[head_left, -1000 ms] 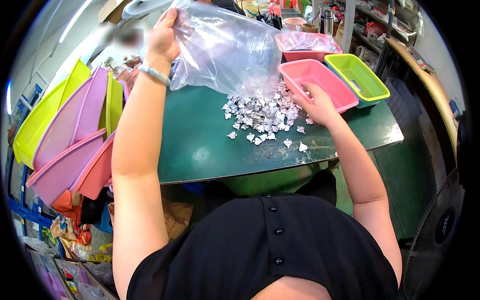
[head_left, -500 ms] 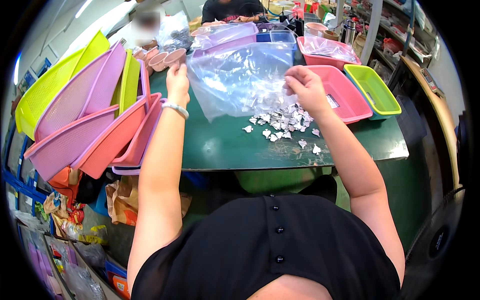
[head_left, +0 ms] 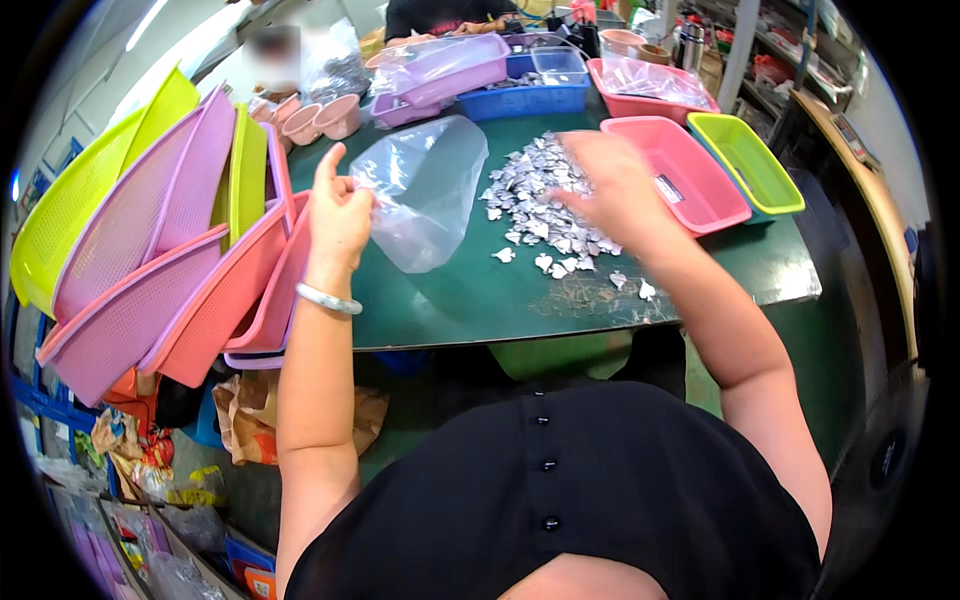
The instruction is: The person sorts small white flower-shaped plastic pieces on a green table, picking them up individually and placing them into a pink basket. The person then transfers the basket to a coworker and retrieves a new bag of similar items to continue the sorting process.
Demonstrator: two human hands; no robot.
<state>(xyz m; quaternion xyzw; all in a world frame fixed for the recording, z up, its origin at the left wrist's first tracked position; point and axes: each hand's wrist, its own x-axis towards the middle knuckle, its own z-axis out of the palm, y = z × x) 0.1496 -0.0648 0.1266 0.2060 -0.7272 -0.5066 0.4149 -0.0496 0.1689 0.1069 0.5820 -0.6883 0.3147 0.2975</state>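
A clear plastic bag [head_left: 425, 200] lies on the green table [head_left: 440, 310], its left edge pinched in my left hand [head_left: 340, 220]. The index finger of that hand points up, and a pale bangle circles the wrist. To the right of the bag spreads a pile of small silvery spade-shaped pieces [head_left: 530, 190], with a few loose ones at its near edge. My right hand [head_left: 620, 180] is over the right side of the pile, somewhat blurred, thumb and fingers spread apart. Whether its fingertips touch the pieces I cannot tell.
Stacked purple, pink and yellow-green perforated baskets [head_left: 150, 200] lean at the left. A pink basket [head_left: 680, 170] and a green basket [head_left: 750, 165] stand at the right. Behind are small pink cups [head_left: 338, 117], a blue bin [head_left: 530, 98], a purple basket [head_left: 450, 75] and another person [head_left: 450, 18].
The bag has come off the pile and moved left and down, uncovering the pieces. My left hand has come nearer with the bag's edge; my right hand is now over the pile, fingers spread.
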